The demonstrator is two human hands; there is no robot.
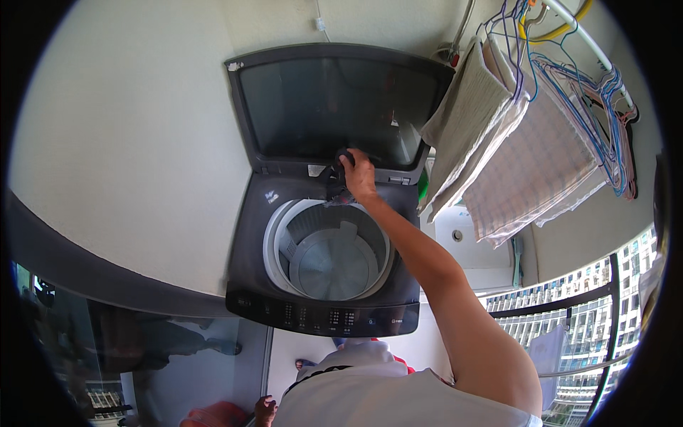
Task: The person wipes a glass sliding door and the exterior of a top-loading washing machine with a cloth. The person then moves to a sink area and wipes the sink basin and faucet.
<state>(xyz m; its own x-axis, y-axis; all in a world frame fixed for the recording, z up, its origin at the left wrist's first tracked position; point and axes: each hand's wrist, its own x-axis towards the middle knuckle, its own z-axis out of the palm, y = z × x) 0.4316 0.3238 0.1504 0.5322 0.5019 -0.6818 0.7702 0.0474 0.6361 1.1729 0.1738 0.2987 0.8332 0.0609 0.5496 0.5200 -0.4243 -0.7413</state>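
Note:
My right hand (360, 173) is pinching a dark item (334, 184), which looks like cloth. It hangs down to the back rim of the tub, and grey and reddish bits show at its lower end; my fingers cover part of it. Below lies the open mouth of a dark top-loading washing machine (248, 240). The grey drum (333, 267) holds no laundry that I can see. Its glass lid (341, 107) stands raised behind my hand. My left hand (265, 411) hangs low at the bottom edge, small and partly cut off, with its fingers bent.
Towels (480, 112) and bunched hangers (608, 117) hang from a white rail (581, 37) on the right. Beneath them is a white sink (480, 240) with a turquoise brush-like item (516, 261). A control panel (320, 317) runs along the machine's front. Something red (216, 415) lies at lower left.

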